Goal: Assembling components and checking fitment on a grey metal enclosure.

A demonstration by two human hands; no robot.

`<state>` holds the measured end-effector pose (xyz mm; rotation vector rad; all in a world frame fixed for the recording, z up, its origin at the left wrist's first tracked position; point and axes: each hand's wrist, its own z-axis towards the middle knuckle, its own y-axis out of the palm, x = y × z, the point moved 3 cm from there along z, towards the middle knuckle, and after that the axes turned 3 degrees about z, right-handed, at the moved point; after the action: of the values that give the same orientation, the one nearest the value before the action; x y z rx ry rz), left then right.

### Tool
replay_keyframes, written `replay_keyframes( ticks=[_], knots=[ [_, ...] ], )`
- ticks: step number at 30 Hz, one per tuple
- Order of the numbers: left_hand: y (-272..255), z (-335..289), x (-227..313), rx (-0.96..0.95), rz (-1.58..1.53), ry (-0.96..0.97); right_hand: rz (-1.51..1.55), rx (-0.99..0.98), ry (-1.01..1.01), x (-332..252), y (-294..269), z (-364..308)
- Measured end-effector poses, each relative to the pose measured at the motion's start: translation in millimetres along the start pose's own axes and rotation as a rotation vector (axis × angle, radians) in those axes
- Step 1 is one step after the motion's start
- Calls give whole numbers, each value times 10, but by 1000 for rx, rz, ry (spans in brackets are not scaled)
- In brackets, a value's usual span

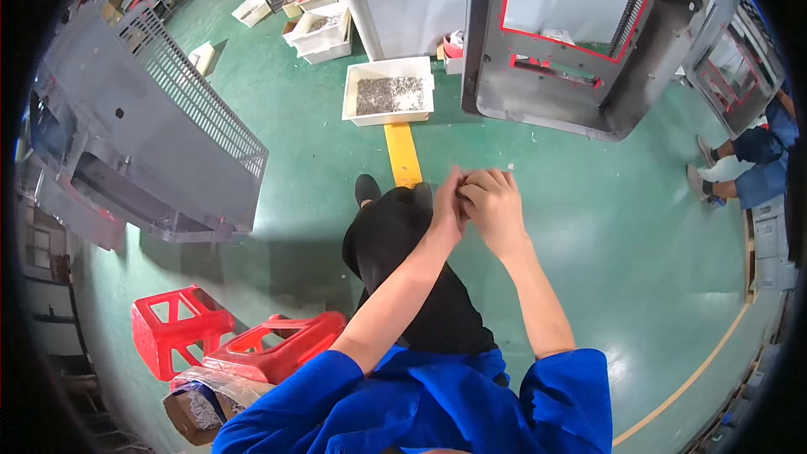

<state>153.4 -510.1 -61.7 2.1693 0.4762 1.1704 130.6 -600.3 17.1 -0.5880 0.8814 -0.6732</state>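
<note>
My two hands meet in front of me, above my knees. The left hand [450,208] is turned edge-up, with its fingers curled in toward the other hand. Against it presses my right hand [496,208], fingers bent and drawn together over the left fingertips. Whatever lies between them is hidden by the fingers. Beyond my hands, a white plastic bin [347,101] of small grey metal-looking parts sits on the green floor [294,176]. To the right of the bin stands a big grey molded panel [551,101] with a red-edged window opening.
At left stands another large grey panel [160,109] with a slotted grille. Red plastic stools [181,332] and an open cardboard box [189,420] are at lower left. More white bins [324,38] stand farther back. A person in blue [761,172] is at far right beside another panel [727,76].
</note>
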Motion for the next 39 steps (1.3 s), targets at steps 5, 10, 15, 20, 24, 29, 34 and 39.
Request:
replay_keyframes(
  ticks=[5, 10, 15, 20, 24, 29, 34, 39],
  knots=[
    [106, 9, 31, -26, -52, 20, 53, 94, -8, -17, -102, -13],
    [130, 20, 34, -81, -96, -32, 119, 188, -18, -8, -179, -18],
    [143, 95, 31, -49, -83, -90, 240, 301, 116, 119, -209, 1],
    [218, 156, 112, -146, 0, -30, 450, 393, 434, 764, -410, 162],
    [271, 236, 152, -167, -6, -3, 456, 416, 577, 1303, -430, 169],
    [210, 316, 208, -135, -70, 51, 408, 357, 649, 1313, -321, 165],
    [168, 389, 220, -39, -80, 111, 455, 349, 643, 1335, -209, 201],
    [159, 455, 178, 90, -88, 138, 679, 315, 599, 1322, -38, 251]
  ],
)
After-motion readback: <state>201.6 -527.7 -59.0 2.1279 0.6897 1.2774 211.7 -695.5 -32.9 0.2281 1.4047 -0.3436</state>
